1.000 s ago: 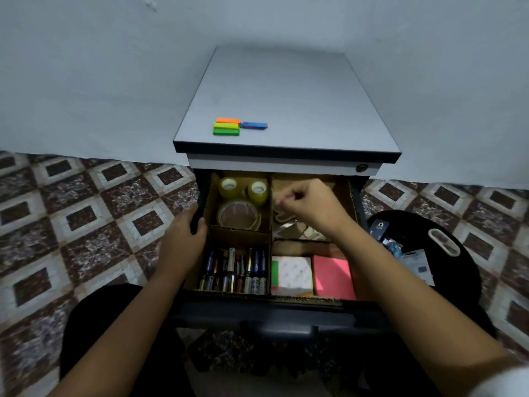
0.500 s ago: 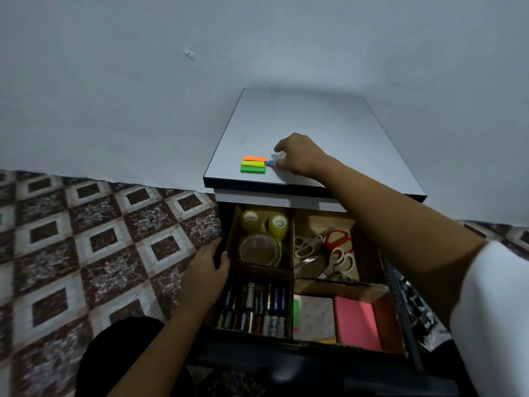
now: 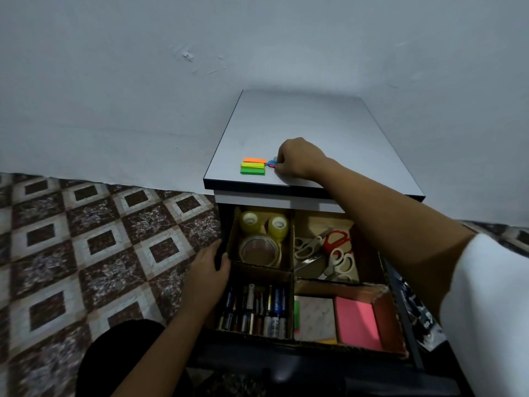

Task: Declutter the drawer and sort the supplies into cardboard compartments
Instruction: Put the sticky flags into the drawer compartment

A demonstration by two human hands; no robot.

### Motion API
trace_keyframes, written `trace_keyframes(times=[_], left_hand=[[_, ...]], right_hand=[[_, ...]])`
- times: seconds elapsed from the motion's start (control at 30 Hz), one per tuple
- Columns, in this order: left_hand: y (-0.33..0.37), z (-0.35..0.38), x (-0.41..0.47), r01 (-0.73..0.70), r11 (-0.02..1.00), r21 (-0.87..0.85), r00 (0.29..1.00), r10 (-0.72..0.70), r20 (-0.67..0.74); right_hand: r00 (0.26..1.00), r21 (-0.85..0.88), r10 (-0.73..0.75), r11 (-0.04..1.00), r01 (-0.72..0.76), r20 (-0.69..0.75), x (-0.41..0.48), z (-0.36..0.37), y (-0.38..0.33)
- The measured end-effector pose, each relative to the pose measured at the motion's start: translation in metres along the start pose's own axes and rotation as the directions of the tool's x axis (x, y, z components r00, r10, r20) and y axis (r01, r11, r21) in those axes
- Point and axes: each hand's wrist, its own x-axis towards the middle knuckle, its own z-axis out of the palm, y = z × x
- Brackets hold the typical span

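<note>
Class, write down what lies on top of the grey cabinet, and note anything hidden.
Stacked orange and green sticky strips lie near the front edge of the cabinet top. Beside them the right hand pinches blue and pink strips, mostly covered by its fingers.

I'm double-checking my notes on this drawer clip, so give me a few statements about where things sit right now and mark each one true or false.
1. The right hand pinches the blue flags on the cabinet top. True.
2. The tape rolls share a compartment with the scissors. False: a cardboard wall separates them, with the tape at back left and the scissors at back right.
3. The batteries lie in the front left compartment. True.
4. The left hand holds the pink note pad. False: it grips the left edge of the drawer.
</note>
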Motion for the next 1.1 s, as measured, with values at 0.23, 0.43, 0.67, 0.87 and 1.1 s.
trace_keyframes(times=[0.23,0.43,0.67,0.87,1.1], left_hand=[[0.001,0.0,0.0,-0.006,1.0,-0.004,1.0,0.006,-0.002],[-0.001,0.0,0.001,-0.001,1.0,0.001,1.0,0.001,0.013],[0.0,-0.001,-0.001,-0.016,1.0,0.027,1.0,0.016,-0.009],[0.003,-0.002,-0.002,-0.011,0.999,0.03,1.0,0.011,-0.005],[0.003,-0.002,-0.003,-0.009,0.999,0.032,1.0,0.01,-0.003]], right_hand=[[0.997,0.079,0.027,0.997,-0.022,-0.068,-0.005,0.001,0.006],[0.994,0.182,0.039,0.983,-0.02,-0.099,-0.019,-0.004,0.016],[0.99,0.211,0.081,0.976,-0.055,-0.119,-0.036,0.001,0.029],[0.985,0.212,0.082,0.976,-0.049,-0.15,-0.041,0.0,0.031],[0.983,0.337,0.136,0.937,-0.087,-0.125,-0.04,0.003,0.03]])
